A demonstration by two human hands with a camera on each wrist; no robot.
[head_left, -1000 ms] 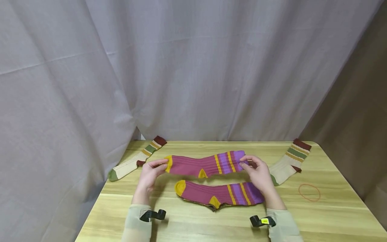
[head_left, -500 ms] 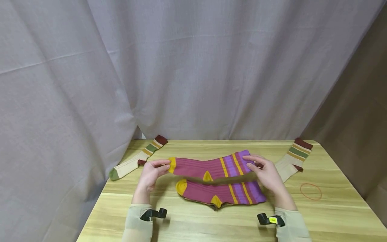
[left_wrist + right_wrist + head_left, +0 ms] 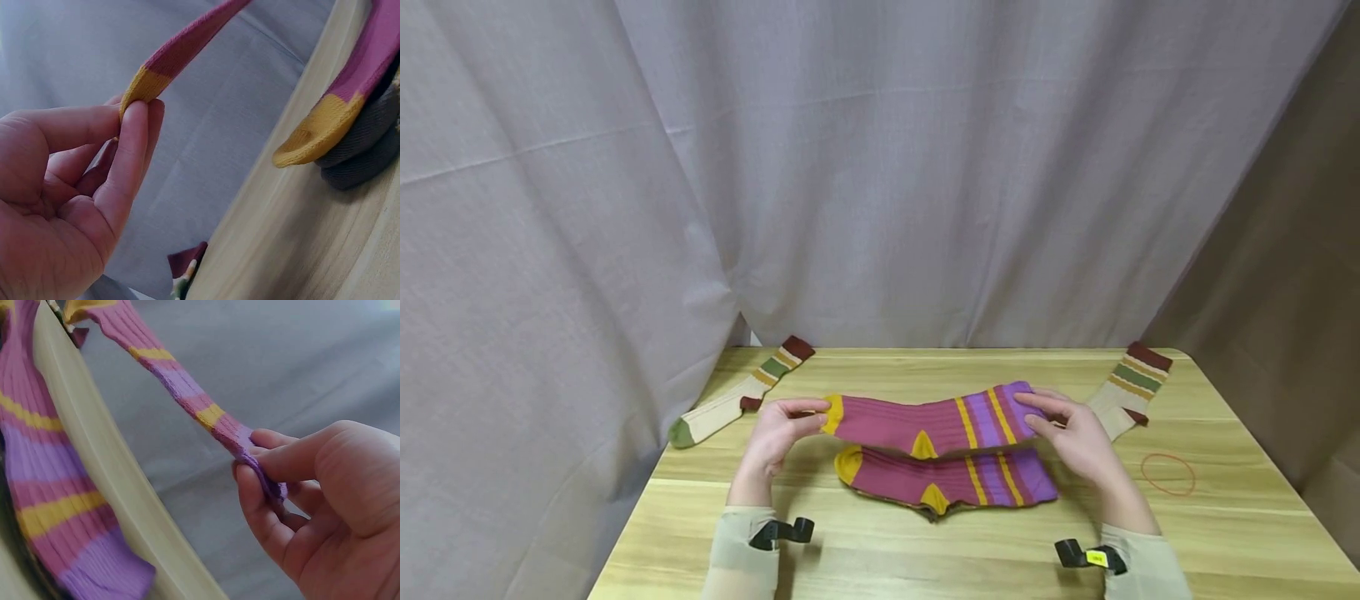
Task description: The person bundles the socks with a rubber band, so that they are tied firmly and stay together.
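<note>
Head view: left hand [image 3: 775, 442] and right hand [image 3: 1078, 437] pinch opposite ends of the raised sock [image 3: 887, 423], shifted nearer and rightward, apparently almost aligned above the matching sock [image 3: 895, 477] on the counter [image 3: 880, 558].

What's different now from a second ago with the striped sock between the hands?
In the head view, the held sock has shifted right and down, now overlapping the lower sock's upper edge. The right hand moved likewise; the left hand barely did. Nothing was grasped or released. The lower sock, left cream sock and right cream sock stayed put.
</note>
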